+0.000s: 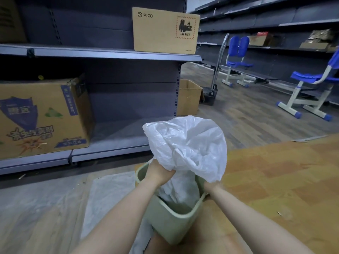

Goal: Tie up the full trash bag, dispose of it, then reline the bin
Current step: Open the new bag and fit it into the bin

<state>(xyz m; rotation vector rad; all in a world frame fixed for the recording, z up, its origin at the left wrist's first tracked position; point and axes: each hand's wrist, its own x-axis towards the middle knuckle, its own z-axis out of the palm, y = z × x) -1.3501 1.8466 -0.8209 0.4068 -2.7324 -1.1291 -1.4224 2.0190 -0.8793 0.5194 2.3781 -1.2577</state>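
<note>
A thin, crinkled white plastic bag (189, 143), translucent and faintly glossy, billows above a smooth, matt pale-green plastic bin (170, 222). Matt grey painted metal shelving (110, 54) carries plain brown corrugated cardboard boxes, one marked PICO (165, 30), another printed in blue (42, 116). The floor (275, 180) shows worn wood-grain planks. The chairs (236, 63) have glossy blue plastic seats on cream frames.

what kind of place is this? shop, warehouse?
Probably a cleared-out shop or storeroom: long retail-style metal shelving, mostly bare, holds a few cardboard boxes such as the PICO carton, and a hand trolley stands in the aisle beside blue chairs.
</note>
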